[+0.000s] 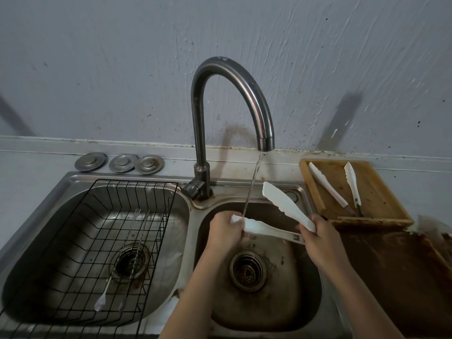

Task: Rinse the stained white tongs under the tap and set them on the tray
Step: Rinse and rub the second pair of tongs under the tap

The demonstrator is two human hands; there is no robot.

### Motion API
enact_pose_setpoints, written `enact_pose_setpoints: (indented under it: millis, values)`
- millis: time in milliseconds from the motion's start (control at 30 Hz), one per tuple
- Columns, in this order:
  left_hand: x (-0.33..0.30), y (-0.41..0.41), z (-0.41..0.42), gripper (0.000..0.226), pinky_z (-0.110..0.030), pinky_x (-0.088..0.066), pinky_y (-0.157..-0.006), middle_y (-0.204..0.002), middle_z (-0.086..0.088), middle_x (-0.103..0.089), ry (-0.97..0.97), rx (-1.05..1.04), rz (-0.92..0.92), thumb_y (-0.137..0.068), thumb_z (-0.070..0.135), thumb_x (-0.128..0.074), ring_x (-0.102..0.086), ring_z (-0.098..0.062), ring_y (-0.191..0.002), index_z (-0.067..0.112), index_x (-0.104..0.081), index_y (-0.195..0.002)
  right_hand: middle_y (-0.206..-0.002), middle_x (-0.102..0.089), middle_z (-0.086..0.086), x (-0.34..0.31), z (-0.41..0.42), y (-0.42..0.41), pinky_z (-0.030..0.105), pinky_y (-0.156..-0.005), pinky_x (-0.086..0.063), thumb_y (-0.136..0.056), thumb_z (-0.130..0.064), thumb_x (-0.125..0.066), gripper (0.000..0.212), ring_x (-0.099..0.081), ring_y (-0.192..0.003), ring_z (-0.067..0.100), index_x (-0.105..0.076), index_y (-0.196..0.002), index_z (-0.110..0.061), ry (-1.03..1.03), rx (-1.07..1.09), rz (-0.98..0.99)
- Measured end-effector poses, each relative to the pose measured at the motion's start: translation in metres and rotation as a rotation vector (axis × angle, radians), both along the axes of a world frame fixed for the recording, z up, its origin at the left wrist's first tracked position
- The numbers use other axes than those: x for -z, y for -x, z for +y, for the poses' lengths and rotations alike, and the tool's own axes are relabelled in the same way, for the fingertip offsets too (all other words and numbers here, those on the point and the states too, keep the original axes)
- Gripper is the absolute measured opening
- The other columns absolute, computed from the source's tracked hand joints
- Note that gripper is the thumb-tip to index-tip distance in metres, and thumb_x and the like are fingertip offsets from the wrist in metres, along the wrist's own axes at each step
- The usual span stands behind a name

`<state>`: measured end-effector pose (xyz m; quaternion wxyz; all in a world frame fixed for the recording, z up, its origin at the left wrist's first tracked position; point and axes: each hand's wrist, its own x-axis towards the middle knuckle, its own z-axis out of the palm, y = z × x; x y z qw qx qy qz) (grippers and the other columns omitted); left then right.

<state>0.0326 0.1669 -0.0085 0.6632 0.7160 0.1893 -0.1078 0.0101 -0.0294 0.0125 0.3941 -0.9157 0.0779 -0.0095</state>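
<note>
White tongs (281, 204) are spread open above the right sink basin (300, 289). My right hand (318, 234) grips them at the hinge end. My left hand (226, 231) pinches the tip of the lower arm, and a thin stream of water from the tap (265, 140) falls right onto that tip. The upper arm points up and away toward the back of the sink. A wooden tray (381, 199) sits on the counter to the right, with another pair of white tongs (326, 184) lying in it.
The left basin holds a black wire rack (80, 253) with long thin metal utensils (115, 272) on it. Three metal sink plugs (122, 163) lie on the ledge behind. Right of the sink lies a brown stained board (396, 277).
</note>
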Motion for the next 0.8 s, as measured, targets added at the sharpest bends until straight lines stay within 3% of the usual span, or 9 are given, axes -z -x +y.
enact_pose_setpoints:
  millis: [167, 233, 333, 433, 467, 567, 667, 733, 800]
  values:
    - [-0.008, 0.001, 0.001, 0.025, -0.025, -0.052, -0.051, -0.090, -0.016, -0.070, -0.046, 0.164, 0.032, -0.096, 0.006, -0.036, -0.071, -0.021, -0.067, 0.002, -0.060, -0.102, -0.073, -0.059, -0.001, 0.007, -0.006, -0.001, 0.024, -0.050, -0.042, -0.093, -0.022, -0.052, 0.012, -0.059, -0.062, 0.015, -0.058, -0.096, -0.013, -0.021, 0.037, 0.006]
    - [-0.016, 0.000, 0.006, 0.024, -0.028, -0.055, -0.050, -0.086, -0.015, -0.068, -0.038, 0.145, -0.046, -0.095, 0.005, -0.038, -0.069, -0.023, -0.066, 0.010, -0.061, -0.089, -0.076, -0.059, -0.003, 0.013, -0.003, 0.001, 0.022, -0.052, -0.041, -0.093, -0.025, -0.050, 0.016, -0.058, -0.065, 0.010, -0.059, -0.098, -0.013, -0.075, 0.055, 0.037]
    - [-0.030, -0.004, 0.009, 0.029, -0.044, -0.060, -0.069, -0.077, -0.013, -0.070, -0.067, 0.085, -0.186, -0.096, 0.013, -0.043, -0.071, -0.030, -0.072, 0.013, -0.066, -0.080, -0.085, -0.066, 0.002, 0.019, 0.009, 0.006, 0.027, -0.060, -0.047, -0.094, -0.035, -0.044, 0.021, -0.063, -0.074, 0.017, -0.060, -0.097, -0.021, -0.216, 0.041, 0.106]
    - [-0.041, -0.006, 0.008, 0.025, -0.049, -0.057, -0.072, -0.069, -0.019, -0.069, -0.030, -0.026, -0.302, -0.091, 0.018, -0.053, -0.069, -0.039, -0.074, 0.006, -0.071, -0.079, -0.085, -0.064, 0.007, 0.020, 0.023, 0.012, 0.035, -0.063, -0.052, -0.093, -0.039, -0.044, 0.019, -0.062, -0.074, 0.021, -0.055, -0.096, -0.023, -0.276, -0.063, 0.111]
    - [-0.045, -0.006, 0.007, 0.024, -0.047, -0.056, -0.069, -0.064, -0.018, -0.067, -0.044, -0.069, -0.343, -0.089, 0.019, -0.056, -0.066, -0.037, -0.066, 0.009, -0.072, -0.074, -0.084, -0.063, 0.006, 0.019, 0.028, 0.013, 0.031, -0.062, -0.053, -0.092, -0.041, -0.044, 0.025, -0.061, -0.073, 0.017, -0.055, -0.097, -0.020, -0.282, -0.114, 0.111]
    - [-0.049, -0.005, 0.005, 0.021, -0.026, -0.049, -0.053, -0.056, 0.003, -0.066, -0.079, -0.192, -0.445, -0.084, 0.016, -0.063, -0.058, -0.008, -0.055, 0.023, -0.072, -0.066, -0.083, -0.065, 0.002, 0.017, 0.041, 0.013, 0.013, -0.056, -0.047, -0.089, -0.047, -0.041, 0.039, -0.061, -0.071, 0.005, -0.056, -0.101, -0.013, -0.320, -0.236, 0.131]
    - [-0.050, -0.001, 0.001, 0.025, -0.012, -0.049, -0.054, -0.063, 0.010, -0.071, -0.008, -0.277, -0.508, -0.082, 0.013, -0.067, -0.063, 0.001, -0.060, 0.034, -0.069, -0.070, -0.083, -0.071, 0.006, 0.017, 0.049, 0.011, 0.015, -0.062, -0.051, -0.090, -0.045, -0.043, 0.039, -0.068, -0.073, 0.008, -0.057, -0.107, -0.014, -0.379, -0.267, 0.144]
    - [-0.048, 0.002, -0.004, 0.020, -0.011, -0.048, -0.054, -0.066, 0.007, -0.071, 0.002, -0.308, -0.533, -0.083, 0.012, -0.067, -0.065, 0.001, -0.062, 0.031, -0.069, -0.076, -0.077, -0.072, 0.006, 0.016, 0.053, 0.010, 0.018, -0.061, -0.054, -0.082, -0.053, -0.043, 0.043, -0.069, -0.069, 0.012, -0.059, -0.101, -0.018, -0.405, -0.266, 0.125]
    - [-0.044, 0.004, -0.010, 0.011, -0.006, -0.040, -0.046, -0.059, 0.007, -0.063, -0.069, -0.330, -0.540, -0.086, 0.009, -0.062, -0.058, 0.005, -0.050, 0.018, -0.068, -0.084, -0.066, -0.068, 0.002, 0.012, 0.056, 0.009, 0.017, -0.054, -0.051, -0.075, -0.061, -0.043, 0.046, -0.065, -0.058, 0.008, -0.060, -0.091, -0.021, -0.419, -0.271, 0.092]
